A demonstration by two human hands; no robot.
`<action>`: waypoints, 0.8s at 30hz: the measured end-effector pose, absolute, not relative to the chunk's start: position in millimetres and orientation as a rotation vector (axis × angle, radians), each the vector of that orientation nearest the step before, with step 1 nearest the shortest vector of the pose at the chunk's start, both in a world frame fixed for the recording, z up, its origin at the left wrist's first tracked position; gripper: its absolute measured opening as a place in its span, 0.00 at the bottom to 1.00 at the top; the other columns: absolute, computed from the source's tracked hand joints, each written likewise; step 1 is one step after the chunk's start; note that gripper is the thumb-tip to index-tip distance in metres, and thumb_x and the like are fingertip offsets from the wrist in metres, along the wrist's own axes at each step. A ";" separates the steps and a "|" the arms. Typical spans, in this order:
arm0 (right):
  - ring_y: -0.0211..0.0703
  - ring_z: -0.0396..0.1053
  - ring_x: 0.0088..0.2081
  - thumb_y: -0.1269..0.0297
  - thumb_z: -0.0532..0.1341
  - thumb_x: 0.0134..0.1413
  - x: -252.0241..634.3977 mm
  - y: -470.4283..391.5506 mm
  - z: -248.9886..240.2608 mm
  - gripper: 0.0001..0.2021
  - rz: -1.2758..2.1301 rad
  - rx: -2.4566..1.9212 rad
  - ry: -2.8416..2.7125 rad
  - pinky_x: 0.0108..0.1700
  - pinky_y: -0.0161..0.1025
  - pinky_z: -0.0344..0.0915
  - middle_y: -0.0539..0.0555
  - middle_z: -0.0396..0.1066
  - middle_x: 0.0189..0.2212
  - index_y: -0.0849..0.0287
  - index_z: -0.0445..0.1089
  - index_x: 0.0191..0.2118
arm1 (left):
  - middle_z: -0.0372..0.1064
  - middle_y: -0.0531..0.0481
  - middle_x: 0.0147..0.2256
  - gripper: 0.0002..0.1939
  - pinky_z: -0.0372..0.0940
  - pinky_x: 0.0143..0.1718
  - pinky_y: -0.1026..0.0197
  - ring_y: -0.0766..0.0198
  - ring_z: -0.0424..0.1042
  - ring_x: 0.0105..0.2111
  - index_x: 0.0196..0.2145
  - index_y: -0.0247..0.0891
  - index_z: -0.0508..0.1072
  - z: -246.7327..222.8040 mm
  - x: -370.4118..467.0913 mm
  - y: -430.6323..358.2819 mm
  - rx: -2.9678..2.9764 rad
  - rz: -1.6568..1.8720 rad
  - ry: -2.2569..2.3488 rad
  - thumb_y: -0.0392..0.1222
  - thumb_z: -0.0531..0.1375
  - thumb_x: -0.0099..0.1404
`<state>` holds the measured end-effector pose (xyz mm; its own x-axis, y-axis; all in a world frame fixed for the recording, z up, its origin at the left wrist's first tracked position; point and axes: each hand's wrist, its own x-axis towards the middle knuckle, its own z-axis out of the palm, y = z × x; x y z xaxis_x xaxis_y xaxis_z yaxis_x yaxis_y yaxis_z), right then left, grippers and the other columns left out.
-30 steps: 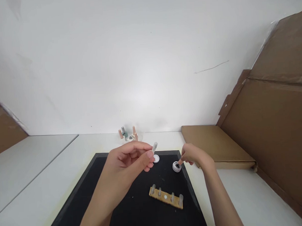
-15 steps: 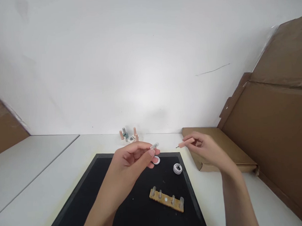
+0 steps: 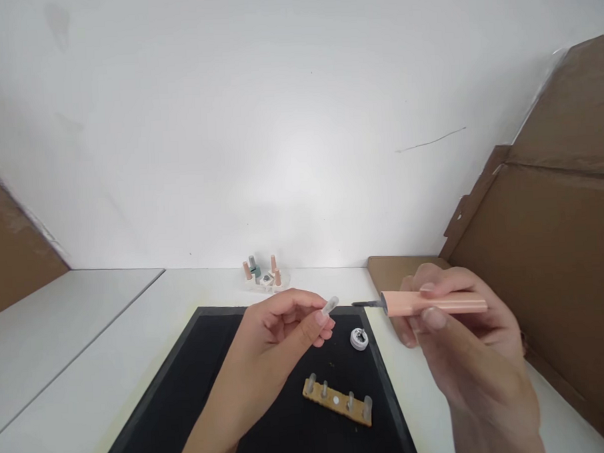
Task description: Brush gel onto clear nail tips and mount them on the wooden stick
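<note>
Fingers closed, the left hand [image 3: 271, 341] pinches a small translucent plastic nail tip [image 3: 331, 305]; the right hand [image 3: 481, 365] grips a peach-handled, dark-tipped brush [image 3: 403, 303], apparently for alignment, calling for steadiness.

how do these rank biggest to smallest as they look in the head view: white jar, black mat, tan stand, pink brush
1. black mat
2. pink brush and tan stand, unranked: the brush is nearer the camera
3. white jar
</note>
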<state>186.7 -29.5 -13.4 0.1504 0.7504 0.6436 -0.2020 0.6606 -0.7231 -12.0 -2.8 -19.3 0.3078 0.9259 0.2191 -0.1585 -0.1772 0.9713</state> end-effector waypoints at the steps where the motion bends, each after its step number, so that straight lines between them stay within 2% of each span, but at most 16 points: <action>1: 0.31 0.66 0.21 0.64 0.70 0.54 185.4 -29.2 -12.5 0.03 0.756 -0.530 -1.229 0.23 0.31 0.63 0.44 0.63 0.23 0.53 0.76 0.34 | 0.77 0.54 0.27 0.04 0.70 0.32 0.72 0.70 0.74 0.29 0.33 0.41 0.81 -19.7 -11.8 -3.2 1.406 1.157 0.771 0.40 0.66 0.66; 6: 0.31 0.66 0.21 0.64 0.70 0.54 181.9 -26.7 -15.7 0.03 0.786 -0.497 -1.181 0.20 0.30 0.64 0.47 0.67 0.26 0.55 0.78 0.32 | 0.76 0.54 0.27 0.03 0.69 0.33 0.71 0.69 0.73 0.29 0.33 0.41 0.81 -17.6 -8.2 -7.4 1.468 1.156 0.820 0.40 0.66 0.65; 15: 0.30 0.67 0.22 0.62 0.70 0.55 180.1 -27.7 -13.5 0.05 0.805 -0.487 -1.216 0.23 0.34 0.65 0.48 0.68 0.31 0.55 0.80 0.31 | 0.77 0.53 0.28 0.04 0.67 0.33 0.68 0.66 0.73 0.30 0.34 0.41 0.81 -14.0 -4.5 -13.2 1.480 1.116 0.853 0.40 0.65 0.64; 20: 0.35 0.66 0.26 0.62 0.68 0.58 182.1 -26.2 -13.5 0.03 0.760 -0.445 -1.303 0.27 0.37 0.64 0.48 0.69 0.27 0.51 0.81 0.35 | 0.76 0.53 0.28 0.06 0.65 0.32 0.68 0.66 0.72 0.30 0.33 0.41 0.81 -11.1 -4.8 -14.5 1.499 1.080 0.851 0.41 0.64 0.66; 24: 0.37 0.64 0.27 0.63 0.67 0.59 184.2 -25.6 -15.7 0.04 0.742 -0.423 -1.342 0.26 0.37 0.62 0.49 0.69 0.26 0.48 0.81 0.36 | 0.76 0.53 0.27 0.06 0.64 0.31 0.68 0.66 0.72 0.29 0.32 0.40 0.81 -10.1 -5.5 -15.3 1.500 1.076 0.856 0.40 0.63 0.66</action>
<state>184.2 -25.6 -15.7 0.0523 0.6952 0.7169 -0.2381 0.7059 -0.6671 -5.5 -15.3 -10.1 0.3394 0.9216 0.1882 -0.0242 -0.1915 0.9812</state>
